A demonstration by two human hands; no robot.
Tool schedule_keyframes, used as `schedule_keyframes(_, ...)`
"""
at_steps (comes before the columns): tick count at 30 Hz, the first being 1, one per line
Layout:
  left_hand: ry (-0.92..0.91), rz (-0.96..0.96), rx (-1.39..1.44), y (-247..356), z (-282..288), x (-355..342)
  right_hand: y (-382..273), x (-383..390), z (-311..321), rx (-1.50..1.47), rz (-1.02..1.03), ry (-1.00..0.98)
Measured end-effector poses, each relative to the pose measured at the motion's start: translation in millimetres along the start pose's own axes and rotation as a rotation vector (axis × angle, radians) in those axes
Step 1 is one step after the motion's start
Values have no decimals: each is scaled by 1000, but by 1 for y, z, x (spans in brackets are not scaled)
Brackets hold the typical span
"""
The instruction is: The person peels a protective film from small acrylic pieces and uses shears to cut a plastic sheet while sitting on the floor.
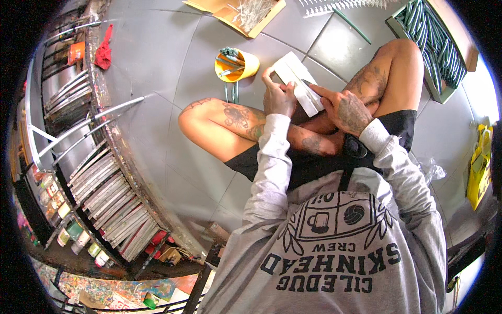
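Observation:
I sit cross-legged on the floor with a long white box-like block (293, 70) above my crossed shins. My left hand (280, 95) grips its left side, thumb laid over the near face. At the right edge, my right hand (348, 110) has its index finger stretched onto the block and the other fingers curled beside it. A small dark piece (306, 82) shows at that fingertip; its kind is too small to tell. Left of the block stands a yellow cup (251, 64) holding several dark-green and brown pen-like sticks. Dark-green sticks (235, 91) lie by its base.
An open cardboard box (238, 23) with clear thin pieces lies ahead. At far right a box (444, 94) is packed with dark-green sticks; a single green stick (353, 26) lies nearby. White spiky strips (340, 6) are at the top. A rack (112, 193) stands left, a yellow bag (478, 167) right.

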State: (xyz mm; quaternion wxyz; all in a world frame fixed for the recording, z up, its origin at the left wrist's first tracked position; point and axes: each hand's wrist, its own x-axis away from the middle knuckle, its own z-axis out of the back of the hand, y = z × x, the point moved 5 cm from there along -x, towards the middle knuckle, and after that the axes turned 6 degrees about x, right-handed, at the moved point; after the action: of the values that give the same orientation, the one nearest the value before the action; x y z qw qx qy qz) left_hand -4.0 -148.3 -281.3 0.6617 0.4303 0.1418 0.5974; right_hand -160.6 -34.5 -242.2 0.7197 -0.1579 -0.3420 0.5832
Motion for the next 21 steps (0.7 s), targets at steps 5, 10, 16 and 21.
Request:
schedule_keyframes(5,-162,69,-50,-2,2,-12,-18,0,0,101,-54,-27)
schedule_keyframes(10,-282,87,-129,-4,1,-21,-29,-14,-1,211,-66,-119)
schedule_keyframes(16,-246,108,-56,-11,-2,-23,-51,-34,4,412,6,-344)
schedule_keyframes(21,-185,95,26,4,7,-8,-49,-45,-5,614,239,-509)
